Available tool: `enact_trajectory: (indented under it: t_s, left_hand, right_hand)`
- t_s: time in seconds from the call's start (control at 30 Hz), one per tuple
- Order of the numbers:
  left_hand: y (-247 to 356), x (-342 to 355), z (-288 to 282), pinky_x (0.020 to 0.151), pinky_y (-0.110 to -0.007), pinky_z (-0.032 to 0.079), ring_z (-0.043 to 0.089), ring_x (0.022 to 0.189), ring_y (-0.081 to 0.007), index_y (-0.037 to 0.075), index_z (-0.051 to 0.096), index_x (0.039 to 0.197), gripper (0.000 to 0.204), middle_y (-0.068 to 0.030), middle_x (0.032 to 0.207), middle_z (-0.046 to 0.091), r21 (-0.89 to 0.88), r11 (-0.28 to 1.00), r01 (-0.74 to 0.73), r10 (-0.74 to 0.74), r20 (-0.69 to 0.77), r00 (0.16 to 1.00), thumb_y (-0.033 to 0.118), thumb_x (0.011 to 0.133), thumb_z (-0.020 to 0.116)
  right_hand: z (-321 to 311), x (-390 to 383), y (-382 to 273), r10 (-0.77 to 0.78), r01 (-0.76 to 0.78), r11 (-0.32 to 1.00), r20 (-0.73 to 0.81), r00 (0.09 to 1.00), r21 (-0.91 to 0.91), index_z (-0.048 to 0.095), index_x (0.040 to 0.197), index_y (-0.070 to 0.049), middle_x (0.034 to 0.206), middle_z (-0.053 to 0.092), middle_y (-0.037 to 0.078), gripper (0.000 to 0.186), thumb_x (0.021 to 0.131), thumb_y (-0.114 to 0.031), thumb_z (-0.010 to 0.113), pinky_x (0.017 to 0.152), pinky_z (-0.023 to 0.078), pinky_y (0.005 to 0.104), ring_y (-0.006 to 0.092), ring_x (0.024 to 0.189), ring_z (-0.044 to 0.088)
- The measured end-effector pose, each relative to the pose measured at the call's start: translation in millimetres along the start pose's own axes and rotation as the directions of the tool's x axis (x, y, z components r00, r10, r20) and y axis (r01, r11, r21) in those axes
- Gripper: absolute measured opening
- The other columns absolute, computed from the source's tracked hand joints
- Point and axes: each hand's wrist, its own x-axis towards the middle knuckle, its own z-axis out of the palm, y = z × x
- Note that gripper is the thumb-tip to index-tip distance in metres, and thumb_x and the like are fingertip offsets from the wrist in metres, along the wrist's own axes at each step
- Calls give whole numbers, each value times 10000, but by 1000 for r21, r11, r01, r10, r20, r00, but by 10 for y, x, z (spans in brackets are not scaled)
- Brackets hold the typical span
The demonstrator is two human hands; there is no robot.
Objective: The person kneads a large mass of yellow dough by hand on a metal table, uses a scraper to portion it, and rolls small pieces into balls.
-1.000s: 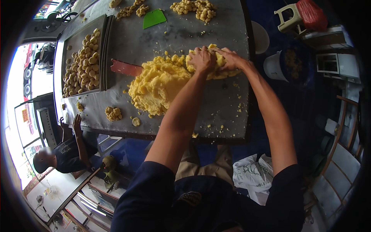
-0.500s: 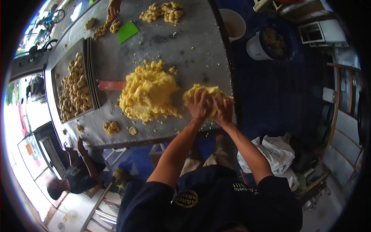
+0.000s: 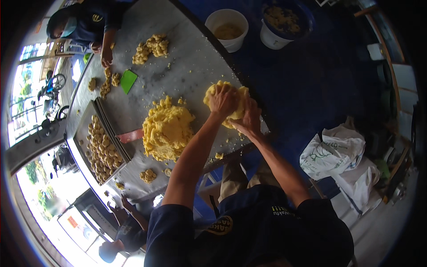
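Observation:
Near the right edge of the grey metal table (image 3: 181, 66), my left hand (image 3: 222, 98) presses on top of a lump of crumbly yellow dough (image 3: 209, 91), fingers curled into it. My right hand (image 3: 249, 116) cups the same lump from the right and below. Just left of them sits a bigger mound of yellow dough (image 3: 167, 127), with a red flat scraper (image 3: 129, 137) at its left side. A green scraper (image 3: 128, 81) lies farther back. A tray (image 3: 101, 147) holds several pale round dough pieces, and small dough clusters (image 3: 150, 44) dot the tabletop.
One co-worker (image 3: 89, 22) at the upper left reaches onto the table; another person (image 3: 124, 236) is at the lower left. White tubs (image 3: 229, 41) with food inside stand beside the table. White sacks (image 3: 331, 151) lie at the right. A motorbike (image 3: 51, 91) shows outside.
A separated lump has moved rightward from the mound with my hands on it, which have since shifted round it. The view has turned, and the upper co-worker has come into sight.

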Motion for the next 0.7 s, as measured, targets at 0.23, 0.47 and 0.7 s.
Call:
enact_trajectory:
  t_s: [0.23, 0.47, 0.7]
  left_hand:
    - [-57, 363, 333, 956, -391, 383, 484, 1137, -217, 257, 674, 1084, 259, 14, 1187, 585, -15, 999, -50, 51, 105, 993, 312, 877, 528]
    - [-281, 687, 143, 995, -395, 344, 486, 1157, -209, 178, 648, 1145, 299, -23, 1194, 604, 49, 998, -30, 23, 128, 991, 237, 871, 545]
    - [-959, 794, 256, 968, -456, 381, 429, 1212, -274, 203, 608, 1169, 327, -18, 1265, 530, 173, 973, -155, 143, 85, 986, 298, 860, 562]
  right_hand:
    - [-63, 194, -25, 236, -218, 967, 140, 962, -134, 159, 1496, -139, 1280, 394, 240, 1207, 566, -420, 875, 917, 427, 479, 380, 1103, 488]
    - [-114, 635, -102, 39, -33, 998, 99, 994, -59, 169, 1489, -132, 1261, 428, 247, 1217, 553, -488, 860, 918, 437, 482, 400, 1099, 504]
    - [317, 995, -251, -45, 46, 998, 35, 998, -41, 212, 1472, -107, 1186, 462, 253, 1212, 530, -505, 863, 898, 431, 505, 407, 1045, 517]
